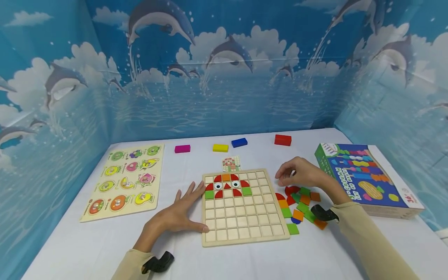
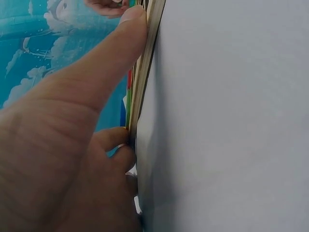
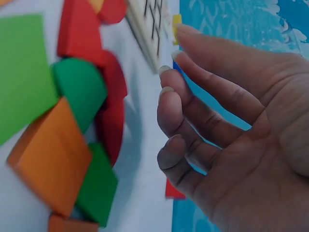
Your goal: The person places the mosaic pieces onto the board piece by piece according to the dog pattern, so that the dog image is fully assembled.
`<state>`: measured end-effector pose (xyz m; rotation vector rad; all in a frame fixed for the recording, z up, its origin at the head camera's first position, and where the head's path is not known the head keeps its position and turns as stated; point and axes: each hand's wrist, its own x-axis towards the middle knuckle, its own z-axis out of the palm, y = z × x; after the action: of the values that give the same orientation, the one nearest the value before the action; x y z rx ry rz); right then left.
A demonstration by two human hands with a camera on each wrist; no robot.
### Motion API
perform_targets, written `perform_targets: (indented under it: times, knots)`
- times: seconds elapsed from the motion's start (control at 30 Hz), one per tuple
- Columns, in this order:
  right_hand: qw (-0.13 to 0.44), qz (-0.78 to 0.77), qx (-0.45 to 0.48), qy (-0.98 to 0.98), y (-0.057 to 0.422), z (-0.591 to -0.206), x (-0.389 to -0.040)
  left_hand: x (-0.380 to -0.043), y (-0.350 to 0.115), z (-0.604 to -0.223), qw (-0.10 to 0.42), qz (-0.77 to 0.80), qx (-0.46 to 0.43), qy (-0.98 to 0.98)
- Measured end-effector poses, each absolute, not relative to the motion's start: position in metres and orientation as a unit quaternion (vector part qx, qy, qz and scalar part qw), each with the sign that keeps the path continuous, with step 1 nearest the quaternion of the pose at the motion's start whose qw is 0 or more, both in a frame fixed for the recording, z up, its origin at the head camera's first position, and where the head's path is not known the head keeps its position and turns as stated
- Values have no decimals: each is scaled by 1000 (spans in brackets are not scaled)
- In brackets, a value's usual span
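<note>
A wooden grid board lies on the white table. In its upper rows sit red curved pieces, two eye pieces, an orange square and two light green squares. My left hand rests against the board's left edge, thumb at the lower corner and fingers spread. Off the board's upper right corner hovers my right hand, its fingers loosely bent; the right wrist view shows nothing between them. Below it lies a loose pile of red, green and orange pieces, with one blue piece.
A small picture card lies behind the board. Pink, yellow, blue and red blocks line the back. A fruit puzzle board is at left, a game box at right.
</note>
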<state>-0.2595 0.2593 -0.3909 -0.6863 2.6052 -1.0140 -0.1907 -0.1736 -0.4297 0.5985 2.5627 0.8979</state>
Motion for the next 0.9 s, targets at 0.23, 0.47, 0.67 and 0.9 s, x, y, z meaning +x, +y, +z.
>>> perform_targets:
  times: [0.23, 0.47, 0.67, 0.9]
  knots:
    - [181, -353, -204, 895, 266, -398, -252, -191, -173, -429, 182, 313, 211, 908]
    - [184, -341, -207, 898, 269, -402, -251, -190, -175, -430, 183, 320, 215, 905]
    - [186, -336, -211, 899, 270, -404, -253, -190, -176, -431, 182, 322, 217, 903]
    - [188, -323, -187, 908, 269, -403, -255, -192, -175, -431, 181, 322, 214, 904]
